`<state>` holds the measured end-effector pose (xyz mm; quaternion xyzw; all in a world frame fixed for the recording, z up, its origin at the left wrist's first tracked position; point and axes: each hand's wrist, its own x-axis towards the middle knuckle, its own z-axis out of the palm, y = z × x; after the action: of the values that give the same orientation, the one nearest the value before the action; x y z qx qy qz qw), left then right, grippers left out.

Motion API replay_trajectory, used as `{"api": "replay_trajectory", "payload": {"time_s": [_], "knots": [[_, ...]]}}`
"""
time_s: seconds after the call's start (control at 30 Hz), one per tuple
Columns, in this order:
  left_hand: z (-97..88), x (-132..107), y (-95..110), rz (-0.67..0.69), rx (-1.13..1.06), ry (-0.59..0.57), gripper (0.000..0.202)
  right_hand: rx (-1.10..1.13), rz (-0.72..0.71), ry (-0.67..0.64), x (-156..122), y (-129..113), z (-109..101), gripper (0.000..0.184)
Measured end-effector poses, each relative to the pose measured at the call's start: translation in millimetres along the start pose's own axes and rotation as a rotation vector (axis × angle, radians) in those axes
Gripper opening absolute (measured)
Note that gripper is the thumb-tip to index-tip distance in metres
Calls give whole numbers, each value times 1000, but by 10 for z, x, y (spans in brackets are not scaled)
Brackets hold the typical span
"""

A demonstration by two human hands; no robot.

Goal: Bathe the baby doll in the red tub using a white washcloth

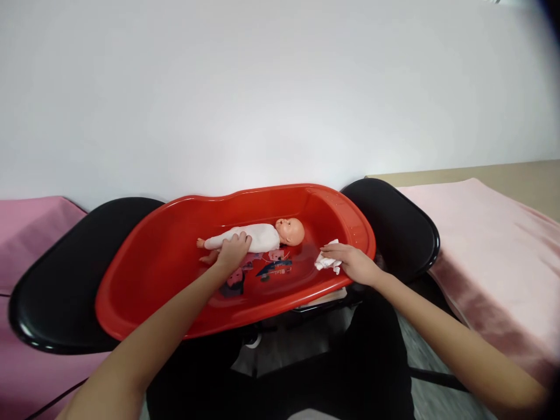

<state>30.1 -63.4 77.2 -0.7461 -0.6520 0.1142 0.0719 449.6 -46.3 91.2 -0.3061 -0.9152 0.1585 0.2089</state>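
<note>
A baby doll (262, 235) in a white suit lies on its back inside a red plastic tub (149, 256), head toward the right. My left hand (231, 251) rests on the doll's legs and lower body, fingers curled over it. My right hand (352, 261) is at the tub's right inner side, closed on a small crumpled white cloth (328, 261). A printed picture shows on the tub floor between my hands.
The tub sits across two black chairs, one on the left (52, 291) and one on the right (402, 227). Pink cloth covers a surface at the left (26, 233) and a table at the right (490, 245). A white wall stands behind.
</note>
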Motion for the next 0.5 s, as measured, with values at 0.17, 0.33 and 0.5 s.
{"api": "replay_trajectory", "payload": {"time_s": [0.17,0.33,0.5], "knots": [[287,-135,135,71,26,31,36,-8,55,-21,-15,-30,10,76],[550,-215,210,73,-42,-7,33,2,74,-22,-31,-61,34,71],[791,-239,220,85,-86,-1,34,-32,52,-12,-25,-84,50,73]]}}
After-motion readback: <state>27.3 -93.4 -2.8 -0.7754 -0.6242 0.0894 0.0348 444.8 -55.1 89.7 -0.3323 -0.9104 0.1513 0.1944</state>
